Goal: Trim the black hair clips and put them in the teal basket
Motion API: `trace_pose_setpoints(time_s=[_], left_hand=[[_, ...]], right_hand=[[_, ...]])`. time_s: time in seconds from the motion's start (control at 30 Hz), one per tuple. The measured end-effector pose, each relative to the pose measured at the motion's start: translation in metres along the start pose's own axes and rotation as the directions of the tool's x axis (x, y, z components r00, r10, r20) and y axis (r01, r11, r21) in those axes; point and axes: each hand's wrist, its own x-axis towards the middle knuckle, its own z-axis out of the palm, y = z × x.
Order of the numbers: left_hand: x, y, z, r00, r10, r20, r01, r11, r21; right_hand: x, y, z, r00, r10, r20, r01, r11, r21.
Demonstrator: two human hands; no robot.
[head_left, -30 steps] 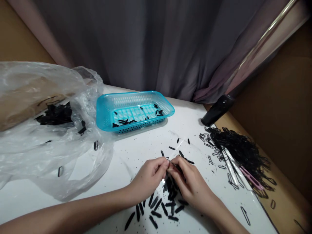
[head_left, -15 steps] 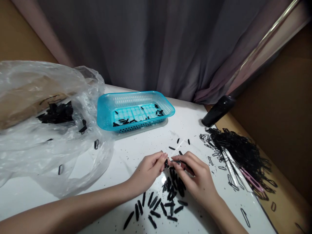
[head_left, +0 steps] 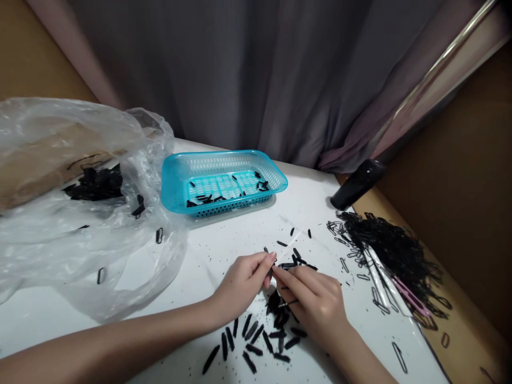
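Observation:
My left hand [head_left: 248, 276] pinches a small black piece [head_left: 270, 270] between thumb and fingers above the white table. Close against it, my right hand [head_left: 308, 298] has its fingers curled together, fingertips meeting at that piece. A thin dark tool with a light tip [head_left: 288, 303] shows under the right fingers; most of it is hidden. Beneath and around the hands lie several short black strips [head_left: 252, 330]. Others [head_left: 296, 258] lie just beyond the right hand.
A blue basket [head_left: 222, 207] holding a few black strips stands behind the hands. Left is a clear plastic bag [head_left: 132, 288] with black pieces. At right are a black cylinder [head_left: 357, 184], a heap of black loops [head_left: 392, 245] and pink-handled tweezers [head_left: 412, 296].
My right hand has turned and closed, its fingertips moving left to my left hand. The strips beyond it are now more visible. The left hand has hardly moved.

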Motion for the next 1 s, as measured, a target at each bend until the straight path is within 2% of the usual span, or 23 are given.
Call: trace_pose_setpoints(time_s=[0.2, 0.43, 0.67, 0.83, 0.93, 1.0], left_hand=[[0.000, -0.001, 0.001, 1.000, 0.009, -0.015, -0.009, 0.999, 0.040], [-0.004, 0.006, 0.000, 0.985, 0.115, 0.129, -0.114, 0.993, -0.013], [-0.002, 0.007, -0.001, 0.970, 0.193, 0.146, -0.195, 0.981, 0.001], [-0.002, 0.006, -0.002, 0.962, 0.241, 0.127, -0.242, 0.970, -0.007], [-0.005, 0.008, -0.003, 0.935, 0.301, 0.189, -0.313, 0.949, 0.038], [-0.008, 0.010, -0.004, 0.921, 0.320, 0.221, -0.343, 0.937, 0.071]], right_hand=[[0.001, -0.001, 0.006, 1.000, 0.005, 0.005, -0.004, 1.000, -0.026], [0.002, 0.002, 0.004, 0.997, 0.076, -0.019, -0.075, 0.997, 0.021], [0.001, -0.003, 0.008, 0.974, 0.206, -0.097, -0.197, 0.976, 0.095], [0.006, -0.006, 0.007, 0.961, 0.237, -0.145, -0.221, 0.968, 0.121], [0.010, 0.007, -0.003, 0.933, 0.274, -0.232, -0.252, 0.960, 0.121], [0.012, 0.020, -0.011, 0.872, 0.353, -0.340, -0.336, 0.935, 0.109]])
